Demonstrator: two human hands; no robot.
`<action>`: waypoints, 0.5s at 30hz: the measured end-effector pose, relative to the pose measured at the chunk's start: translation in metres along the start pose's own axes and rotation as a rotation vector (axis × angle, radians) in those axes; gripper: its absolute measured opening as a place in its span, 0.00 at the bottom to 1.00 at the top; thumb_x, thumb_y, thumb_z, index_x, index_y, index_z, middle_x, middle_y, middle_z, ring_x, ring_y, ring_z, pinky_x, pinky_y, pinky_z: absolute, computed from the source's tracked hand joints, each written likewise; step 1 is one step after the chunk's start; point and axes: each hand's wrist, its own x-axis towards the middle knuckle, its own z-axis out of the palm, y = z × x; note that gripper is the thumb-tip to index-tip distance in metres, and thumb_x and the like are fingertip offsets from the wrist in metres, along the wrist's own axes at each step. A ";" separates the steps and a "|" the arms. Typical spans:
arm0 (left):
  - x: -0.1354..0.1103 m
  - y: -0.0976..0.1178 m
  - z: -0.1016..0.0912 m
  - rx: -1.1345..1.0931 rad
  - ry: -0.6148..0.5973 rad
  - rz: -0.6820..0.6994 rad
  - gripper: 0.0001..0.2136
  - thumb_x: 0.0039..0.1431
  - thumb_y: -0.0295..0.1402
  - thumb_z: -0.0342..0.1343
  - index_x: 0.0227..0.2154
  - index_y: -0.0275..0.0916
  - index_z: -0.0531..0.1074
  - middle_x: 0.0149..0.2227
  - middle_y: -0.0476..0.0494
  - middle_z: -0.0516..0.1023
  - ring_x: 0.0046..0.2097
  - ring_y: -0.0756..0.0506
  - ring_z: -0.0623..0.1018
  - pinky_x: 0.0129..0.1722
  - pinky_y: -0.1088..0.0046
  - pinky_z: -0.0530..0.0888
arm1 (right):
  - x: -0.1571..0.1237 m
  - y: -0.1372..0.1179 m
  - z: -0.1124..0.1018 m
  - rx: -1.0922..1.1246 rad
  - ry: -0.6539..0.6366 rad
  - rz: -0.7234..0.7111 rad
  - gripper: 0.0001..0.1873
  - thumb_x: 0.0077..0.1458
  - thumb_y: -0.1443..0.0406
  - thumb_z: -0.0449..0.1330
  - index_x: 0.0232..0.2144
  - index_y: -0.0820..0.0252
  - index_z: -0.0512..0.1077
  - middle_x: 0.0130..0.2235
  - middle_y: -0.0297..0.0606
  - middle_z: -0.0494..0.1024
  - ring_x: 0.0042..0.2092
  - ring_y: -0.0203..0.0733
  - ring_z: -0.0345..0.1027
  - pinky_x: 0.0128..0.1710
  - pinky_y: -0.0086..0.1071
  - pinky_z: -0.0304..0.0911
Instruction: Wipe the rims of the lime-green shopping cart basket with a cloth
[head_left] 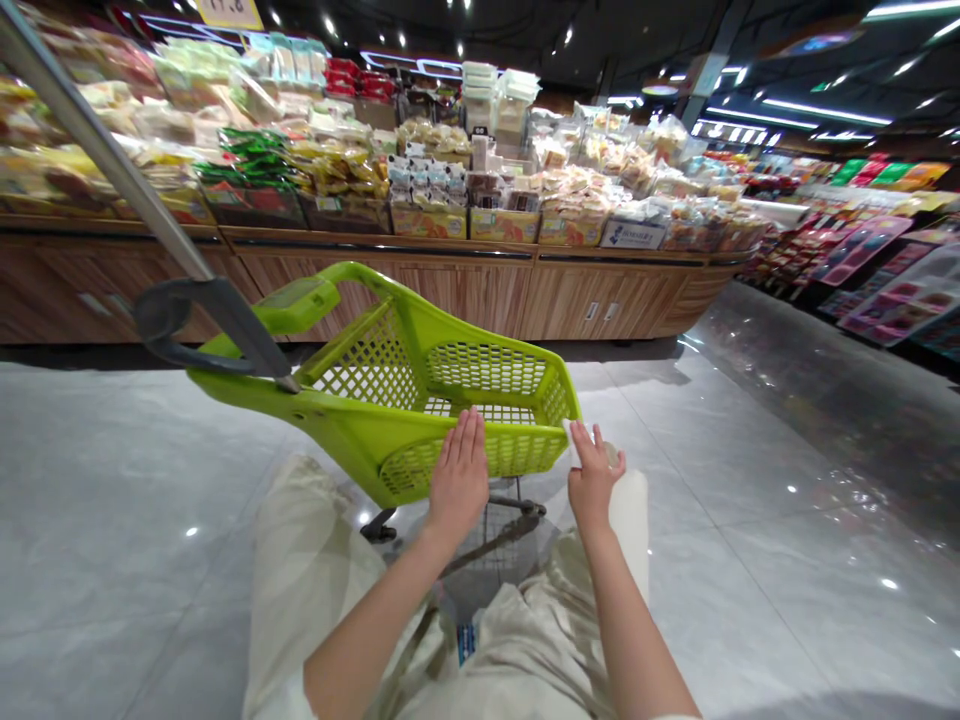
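A lime-green plastic shopping cart basket (pixel 480 370) with mesh walls stands on a wheeled wire frame directly in front of me. My left hand (pixel 459 470) lies flat on the basket's near wall, with the fingers pointing forward. My right hand (pixel 594 475) grips a white plastic bottle (pixel 628 520) just beyond the basket's near right corner. The bottle's top is partly hidden by my fingers. A long metal pole (pixel 112 160) with a grey loop handle (pixel 202 320) rises from the basket's left side toward the upper left.
A wood-fronted display counter (pixel 480 295) piled with packaged snacks stands ahead. Shelves of pink and red packaged goods (pixel 862 260) line the right. Polished grey floor tiles (pixel 750 500) surround the cart, and my beige trousers fill the bottom of the view.
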 end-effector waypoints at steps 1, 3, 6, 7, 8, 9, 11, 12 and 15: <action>0.000 0.001 0.001 -0.005 0.005 -0.006 0.33 0.64 0.23 0.41 0.69 0.30 0.34 0.71 0.35 0.48 0.72 0.41 0.48 0.68 0.57 0.58 | 0.001 -0.001 0.000 0.000 0.011 0.055 0.44 0.42 0.79 0.46 0.62 0.51 0.63 0.63 0.38 0.69 0.68 0.45 0.52 0.64 0.58 0.35; 0.001 0.004 0.001 -0.010 0.013 -0.019 0.32 0.65 0.24 0.41 0.69 0.29 0.36 0.71 0.35 0.48 0.72 0.41 0.47 0.68 0.58 0.58 | 0.001 -0.019 0.004 0.010 0.014 0.108 0.42 0.43 0.78 0.45 0.61 0.55 0.65 0.63 0.42 0.68 0.68 0.47 0.53 0.64 0.59 0.36; 0.002 0.005 0.001 -0.008 0.010 -0.035 0.31 0.65 0.25 0.41 0.69 0.28 0.38 0.71 0.35 0.48 0.72 0.42 0.47 0.68 0.58 0.58 | 0.000 -0.071 0.014 0.058 -0.057 -0.029 0.42 0.42 0.79 0.45 0.60 0.56 0.65 0.63 0.42 0.68 0.66 0.45 0.56 0.65 0.56 0.34; 0.002 0.005 0.001 -0.008 0.003 -0.033 0.31 0.65 0.25 0.42 0.69 0.28 0.40 0.71 0.35 0.48 0.72 0.41 0.47 0.68 0.58 0.58 | -0.001 -0.089 0.018 0.086 -0.098 -0.109 0.42 0.42 0.79 0.46 0.60 0.56 0.65 0.64 0.41 0.68 0.67 0.44 0.56 0.66 0.54 0.33; 0.002 0.004 0.000 -0.009 -0.003 -0.029 0.31 0.65 0.25 0.43 0.69 0.28 0.41 0.71 0.35 0.48 0.72 0.41 0.48 0.68 0.58 0.58 | -0.001 -0.103 0.020 0.115 -0.135 -0.181 0.43 0.41 0.79 0.46 0.61 0.55 0.65 0.64 0.41 0.67 0.67 0.43 0.55 0.66 0.52 0.33; 0.001 0.003 0.000 -0.011 -0.005 -0.025 0.31 0.65 0.26 0.43 0.69 0.29 0.42 0.71 0.35 0.49 0.72 0.41 0.48 0.68 0.57 0.58 | -0.002 -0.113 0.022 0.139 -0.164 -0.240 0.43 0.41 0.79 0.47 0.61 0.55 0.64 0.64 0.40 0.66 0.67 0.41 0.54 0.67 0.50 0.34; 0.001 0.002 -0.002 -0.017 -0.003 -0.017 0.32 0.64 0.25 0.43 0.69 0.30 0.41 0.71 0.35 0.49 0.72 0.41 0.49 0.68 0.57 0.59 | -0.002 -0.116 0.022 0.160 -0.184 -0.312 0.45 0.40 0.79 0.47 0.62 0.54 0.62 0.65 0.38 0.65 0.68 0.40 0.51 0.67 0.48 0.33; 0.001 0.001 -0.003 -0.019 0.000 -0.014 0.32 0.64 0.24 0.42 0.69 0.31 0.39 0.71 0.35 0.49 0.71 0.41 0.49 0.68 0.56 0.59 | -0.002 -0.109 0.020 0.154 -0.180 -0.331 0.45 0.40 0.79 0.46 0.63 0.53 0.62 0.65 0.36 0.65 0.69 0.39 0.50 0.67 0.49 0.32; 0.001 -0.001 -0.004 -0.015 -0.003 -0.004 0.33 0.63 0.22 0.40 0.69 0.31 0.35 0.71 0.36 0.48 0.72 0.42 0.49 0.68 0.57 0.58 | 0.001 -0.064 0.010 0.104 -0.130 -0.310 0.46 0.40 0.79 0.46 0.63 0.50 0.61 0.65 0.34 0.66 0.69 0.39 0.49 0.66 0.50 0.32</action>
